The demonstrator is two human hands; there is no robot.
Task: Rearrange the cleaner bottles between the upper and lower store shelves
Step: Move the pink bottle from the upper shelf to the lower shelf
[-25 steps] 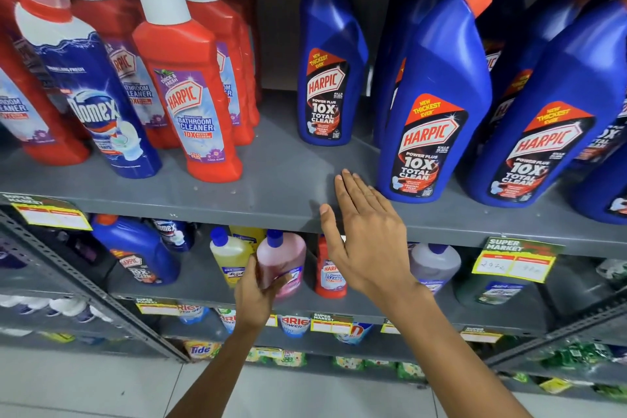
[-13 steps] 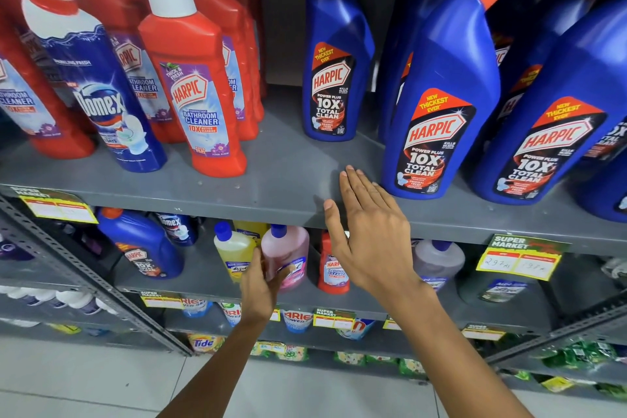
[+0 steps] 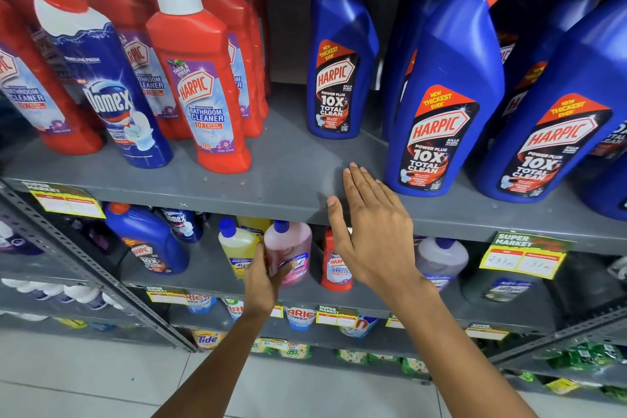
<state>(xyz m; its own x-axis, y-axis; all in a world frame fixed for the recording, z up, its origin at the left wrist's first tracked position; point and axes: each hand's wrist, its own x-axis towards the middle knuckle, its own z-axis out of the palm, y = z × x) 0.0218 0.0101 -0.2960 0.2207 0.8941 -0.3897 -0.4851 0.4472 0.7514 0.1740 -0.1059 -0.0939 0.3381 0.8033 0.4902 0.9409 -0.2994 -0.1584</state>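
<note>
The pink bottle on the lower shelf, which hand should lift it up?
The left hand. It is already wrapped around the pink bottle on the lower shelf. The right hand is open and flat at the edge of the upper shelf, holding nothing.

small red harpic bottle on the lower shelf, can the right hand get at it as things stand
Probably yes. The right hand hovers open at the upper shelf's edge, directly above the small red bottle, whose front looks unblocked; the left hand grips the pink bottle beside it.

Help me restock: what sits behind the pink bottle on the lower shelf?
Behind the pink bottle, only a yellow bottle top shows. The left hand grips it; anything deeper is hidden.
</note>
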